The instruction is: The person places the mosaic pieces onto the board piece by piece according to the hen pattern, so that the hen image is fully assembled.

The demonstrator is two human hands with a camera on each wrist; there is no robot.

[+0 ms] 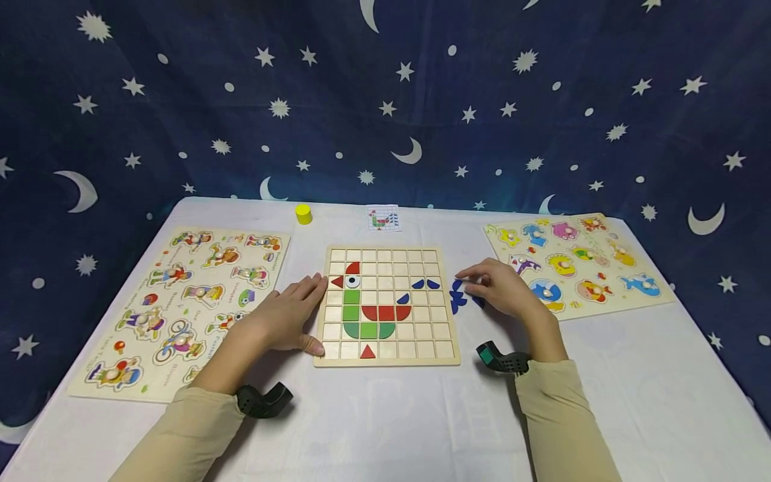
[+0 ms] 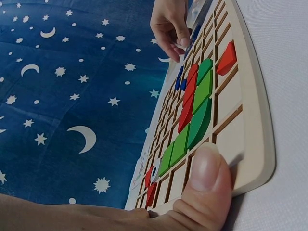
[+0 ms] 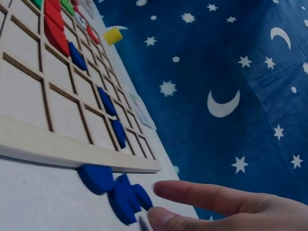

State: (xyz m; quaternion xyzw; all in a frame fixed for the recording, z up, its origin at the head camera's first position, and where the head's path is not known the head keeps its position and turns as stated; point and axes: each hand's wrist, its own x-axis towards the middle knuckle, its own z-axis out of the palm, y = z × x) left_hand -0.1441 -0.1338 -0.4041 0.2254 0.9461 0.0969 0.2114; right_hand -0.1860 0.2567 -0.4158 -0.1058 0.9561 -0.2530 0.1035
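Left hand [image 1: 289,318]: lies flat on the table [image 1: 385,415] against the left edge of the grid board [image 1: 442,358]; fingers straight, thumb pressed on the board's near left corner, gripping nothing.
Right hand [image 1: 502,288]: just off the board's right edge, fingers loosely extended over the loose blue pieces [image 1: 459,296]; thumb tip touches one piece in the right wrist view, but no grip is closed around it.
Grid board: wooden, centre of the table, lying flat.
Pieces on board: red, green and blue shapes [image 1: 369,313] set in the squares, plus a white eye piece [image 1: 353,281].
Loose blue pieces: small cluster on the cloth, touching the board's right edge.
Pattern card [image 1: 383,218]: behind the board.
Yellow cylinder [image 1: 304,213]: far side, left of the card.
Peg puzzles: one at far left [image 1: 181,301], one at far right [image 1: 572,264].
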